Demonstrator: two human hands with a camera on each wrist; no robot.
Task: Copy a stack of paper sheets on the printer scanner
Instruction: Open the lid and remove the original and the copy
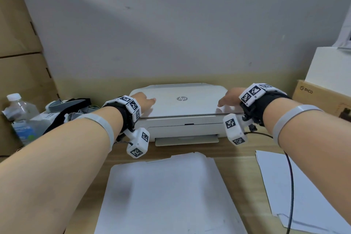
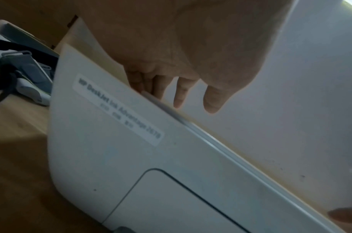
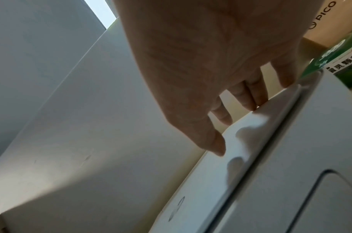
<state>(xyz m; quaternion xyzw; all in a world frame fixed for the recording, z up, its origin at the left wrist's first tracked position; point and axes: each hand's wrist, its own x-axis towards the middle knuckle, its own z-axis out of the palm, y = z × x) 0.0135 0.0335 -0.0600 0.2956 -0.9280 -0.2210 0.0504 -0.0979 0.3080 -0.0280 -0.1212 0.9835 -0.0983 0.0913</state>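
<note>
A white HP printer [image 1: 182, 127] stands at the back of the wooden desk, its scanner lid [image 1: 184, 104] down flat. My left hand [image 1: 145, 100] rests on the lid's left part with straight fingers [image 2: 213, 100]. My right hand [image 1: 228, 98] lies on the lid's right part, and its fingertips [image 3: 251, 102] touch the lid [image 3: 221, 165]. Neither hand holds anything. A stack of white paper sheets [image 1: 167, 195] lies on the desk in front of the printer. A second pile of sheets [image 1: 296, 192] lies at the front right.
A water bottle [image 1: 20, 116] and a bundle of grey straps and gear [image 1: 66, 110] sit left of the printer. Cardboard boxes [image 1: 17, 43] line the left wall. A PICO box [image 1: 321, 99] stands at the right, with a green carton [image 3: 342, 64] beside the printer. A black cable [image 1: 290, 186] crosses the right pile.
</note>
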